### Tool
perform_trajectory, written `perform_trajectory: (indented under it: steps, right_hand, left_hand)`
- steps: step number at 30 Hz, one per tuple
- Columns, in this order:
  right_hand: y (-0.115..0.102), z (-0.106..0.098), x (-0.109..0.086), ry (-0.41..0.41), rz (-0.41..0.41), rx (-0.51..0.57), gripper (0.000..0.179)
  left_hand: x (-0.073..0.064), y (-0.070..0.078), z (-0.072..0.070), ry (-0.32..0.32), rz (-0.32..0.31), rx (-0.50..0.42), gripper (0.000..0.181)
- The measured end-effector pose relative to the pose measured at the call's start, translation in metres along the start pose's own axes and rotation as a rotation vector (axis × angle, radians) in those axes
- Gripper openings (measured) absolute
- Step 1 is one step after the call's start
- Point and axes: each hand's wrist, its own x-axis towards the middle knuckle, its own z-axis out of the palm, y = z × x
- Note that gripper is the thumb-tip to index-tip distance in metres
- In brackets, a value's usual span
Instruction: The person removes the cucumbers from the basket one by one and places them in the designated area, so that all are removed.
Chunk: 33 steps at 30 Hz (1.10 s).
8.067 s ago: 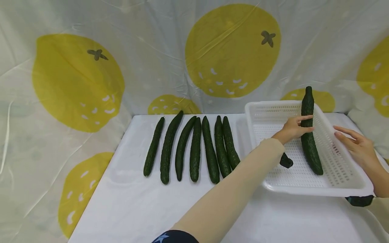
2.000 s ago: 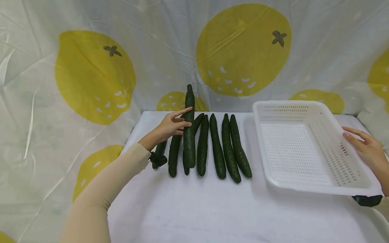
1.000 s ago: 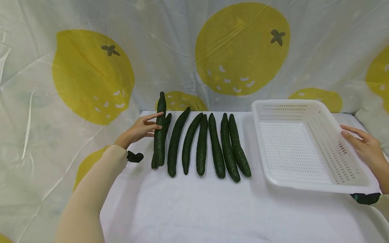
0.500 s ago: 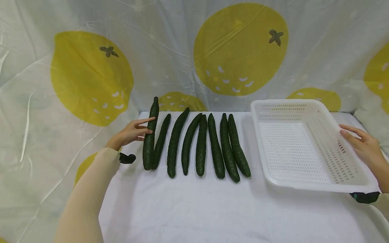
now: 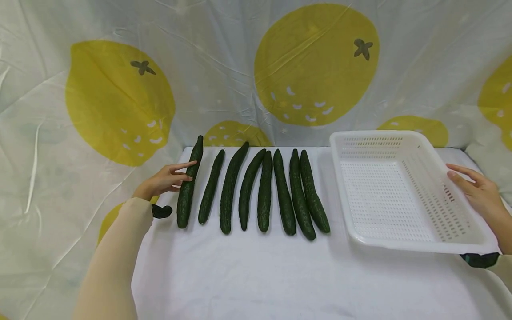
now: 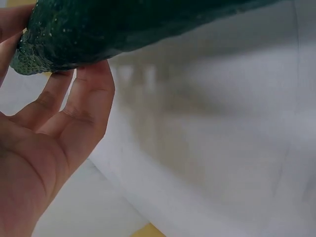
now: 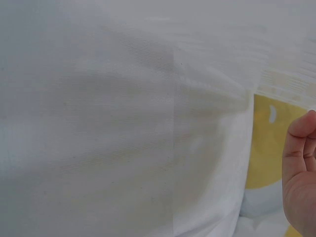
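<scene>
At the left end of a row of cucumbers (image 5: 228, 195), my left hand (image 5: 162, 183) grips a long dark green cucumber (image 5: 186, 200) around its upper half, thumb and fingers on either side. In the left wrist view this cucumber (image 6: 118, 29) shows close above the white cloth, casting a shadow, with the fingers (image 6: 91, 98) bent under it. On the right, my right hand (image 5: 480, 191) holds the right rim of a white plastic basket (image 5: 380, 195), which tilts slightly. In the right wrist view, the curled fingers (image 7: 296, 148) appear at the edge beside the basket's slotted wall (image 7: 291, 74).
Several cucumbers lie side by side, roughly parallel, on the white cloth-covered table (image 5: 280, 275); the two rightmost cucumbers (image 5: 314, 200) lie closest together. A pale curtain (image 5: 216, 58) printed with yellow lemons hangs behind the table and along its left side.
My left hand has taken the cucumber out of the basket, carried it left over the row and lowered it past the leftmost one. My right hand stays at the basket's rim.
</scene>
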Motion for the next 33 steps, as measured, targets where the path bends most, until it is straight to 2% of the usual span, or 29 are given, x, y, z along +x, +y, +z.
perform_trajectory:
  steps: [12,23,29,33]
  right_hand:
    - [-0.002,0.001,0.000,0.003,-0.014,0.018,0.025]
    - [0.002,-0.001,0.002,0.008,-0.030,-0.009,0.035]
    - [0.002,-0.001,0.002,0.006,-0.025,-0.006,0.036]
    - [0.001,-0.001,0.001,0.002,-0.020,0.005,0.037]
  left_hand:
    - [0.001,-0.015,-0.003,-0.038,-0.014,0.017,0.066]
    - [0.008,-0.017,-0.003,-0.039,-0.025,0.058,0.064]
    - [0.012,-0.016,-0.001,-0.033,-0.032,0.047,0.065]
    - [0.015,-0.014,0.002,-0.016,-0.011,0.097,0.063]
